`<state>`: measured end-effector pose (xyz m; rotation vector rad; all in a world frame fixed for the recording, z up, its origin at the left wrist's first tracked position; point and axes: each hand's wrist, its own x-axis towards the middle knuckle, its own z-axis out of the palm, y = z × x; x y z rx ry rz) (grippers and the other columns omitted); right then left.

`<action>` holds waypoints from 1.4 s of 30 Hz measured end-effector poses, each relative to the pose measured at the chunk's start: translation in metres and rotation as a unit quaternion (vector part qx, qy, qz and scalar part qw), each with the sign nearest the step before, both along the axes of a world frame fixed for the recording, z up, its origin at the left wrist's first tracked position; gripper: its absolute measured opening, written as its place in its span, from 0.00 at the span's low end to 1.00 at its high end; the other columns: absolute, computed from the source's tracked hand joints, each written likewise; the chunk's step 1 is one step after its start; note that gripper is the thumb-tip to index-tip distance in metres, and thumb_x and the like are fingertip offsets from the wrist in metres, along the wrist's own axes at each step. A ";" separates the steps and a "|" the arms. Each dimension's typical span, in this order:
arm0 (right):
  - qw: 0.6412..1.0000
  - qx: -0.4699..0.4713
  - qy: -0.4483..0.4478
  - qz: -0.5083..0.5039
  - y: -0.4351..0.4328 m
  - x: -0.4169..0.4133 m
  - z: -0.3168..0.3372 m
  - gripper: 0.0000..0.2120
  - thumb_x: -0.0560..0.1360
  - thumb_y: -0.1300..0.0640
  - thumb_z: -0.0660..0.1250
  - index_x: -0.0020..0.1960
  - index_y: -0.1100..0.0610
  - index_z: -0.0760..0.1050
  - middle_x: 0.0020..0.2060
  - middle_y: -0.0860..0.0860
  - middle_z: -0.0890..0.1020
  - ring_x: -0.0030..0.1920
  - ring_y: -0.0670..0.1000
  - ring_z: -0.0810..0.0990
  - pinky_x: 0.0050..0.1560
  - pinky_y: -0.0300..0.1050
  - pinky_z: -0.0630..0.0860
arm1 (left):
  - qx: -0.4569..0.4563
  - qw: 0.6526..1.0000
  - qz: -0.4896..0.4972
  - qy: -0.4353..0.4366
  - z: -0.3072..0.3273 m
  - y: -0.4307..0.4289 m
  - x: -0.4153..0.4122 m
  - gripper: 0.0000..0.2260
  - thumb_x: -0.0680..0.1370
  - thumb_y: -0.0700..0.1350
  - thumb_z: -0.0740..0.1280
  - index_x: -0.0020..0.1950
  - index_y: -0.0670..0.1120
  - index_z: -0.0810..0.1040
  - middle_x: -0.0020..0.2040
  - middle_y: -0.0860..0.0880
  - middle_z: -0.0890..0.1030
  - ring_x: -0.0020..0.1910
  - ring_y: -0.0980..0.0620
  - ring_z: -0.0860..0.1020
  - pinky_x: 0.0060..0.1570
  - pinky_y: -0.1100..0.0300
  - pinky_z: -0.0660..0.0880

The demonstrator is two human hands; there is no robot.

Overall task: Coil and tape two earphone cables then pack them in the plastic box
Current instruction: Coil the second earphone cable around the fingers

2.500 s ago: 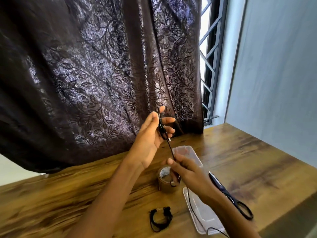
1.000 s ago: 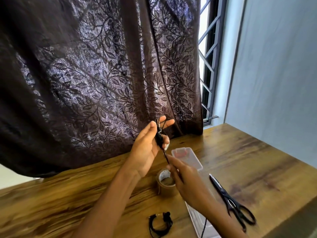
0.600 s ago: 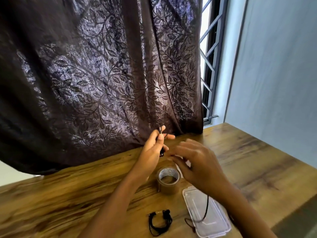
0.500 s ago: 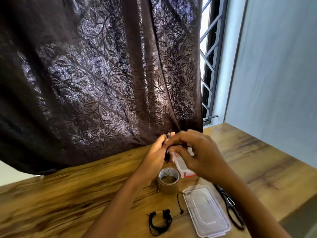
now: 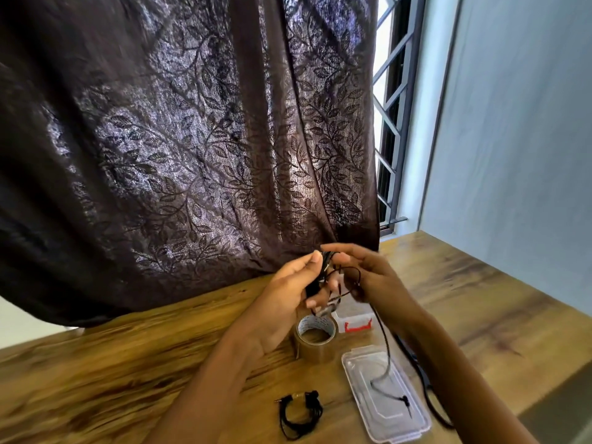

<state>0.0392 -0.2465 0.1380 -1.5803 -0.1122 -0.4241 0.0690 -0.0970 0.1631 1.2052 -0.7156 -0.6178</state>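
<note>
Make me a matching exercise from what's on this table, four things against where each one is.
Things: 1 tape roll; 2 coiled earphone; 3 clear lid; 4 loose cable.
Places: A held between left hand and right hand; B lying left of the lid; C flat, right of coiled earphone; D hole upward, beside left hand.
Pairs: 1-D; 2-B; 3-C; 4-A.

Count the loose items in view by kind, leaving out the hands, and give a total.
Earphone cables: 2 (one coiled, one dangling)
Tape roll: 1
Clear plastic box pieces: 2 (near, far)
Scissors, partly hidden: 1
Total: 6
</note>
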 end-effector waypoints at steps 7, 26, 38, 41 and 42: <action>0.975 0.188 0.089 0.083 0.014 -0.009 -0.019 0.13 0.77 0.52 0.59 0.45 0.56 0.79 0.29 0.55 0.67 0.24 0.44 0.61 0.21 0.35 0.54 | -0.060 0.995 0.042 0.067 -0.002 -0.001 0.008 0.16 0.81 0.46 0.52 0.58 0.40 0.74 0.34 0.51 0.73 0.24 0.59 0.62 0.27 0.66 0.63; 0.989 0.134 0.046 0.030 0.017 -0.008 -0.018 0.13 0.71 0.47 0.63 0.37 0.56 0.75 0.30 0.53 0.69 0.23 0.42 0.62 0.21 0.33 0.58 | 0.041 0.994 -0.020 0.103 0.002 0.007 0.008 0.16 0.80 0.45 0.50 0.45 0.41 0.75 0.26 0.52 0.68 0.22 0.57 0.64 0.26 0.65 0.68; 0.995 0.030 0.067 -0.061 0.028 -0.011 -0.028 0.12 0.78 0.57 0.59 0.42 0.60 0.78 0.23 0.47 0.73 0.22 0.43 0.64 0.22 0.33 0.61 | -0.111 0.984 0.026 0.136 0.003 0.001 0.013 0.15 0.80 0.45 0.53 0.63 0.44 0.73 0.42 0.48 0.83 0.22 0.59 0.67 0.26 0.67 0.71; 0.993 -0.072 0.067 -0.064 0.034 -0.017 -0.036 0.12 0.79 0.57 0.58 0.45 0.62 0.77 0.33 0.56 0.75 0.26 0.42 0.68 0.27 0.37 0.65 | -0.127 0.983 0.064 0.112 0.004 0.001 0.018 0.14 0.79 0.44 0.55 0.63 0.46 0.72 0.47 0.47 0.84 0.25 0.58 0.71 0.28 0.66 0.73; 0.989 -0.113 0.072 -0.063 0.036 -0.019 -0.037 0.10 0.79 0.57 0.57 0.48 0.58 0.78 0.34 0.55 0.76 0.27 0.40 0.70 0.30 0.37 0.68 | -0.128 0.984 0.077 0.098 0.004 0.000 0.019 0.13 0.79 0.44 0.55 0.62 0.47 0.73 0.47 0.47 0.84 0.26 0.57 0.72 0.30 0.66 0.73</action>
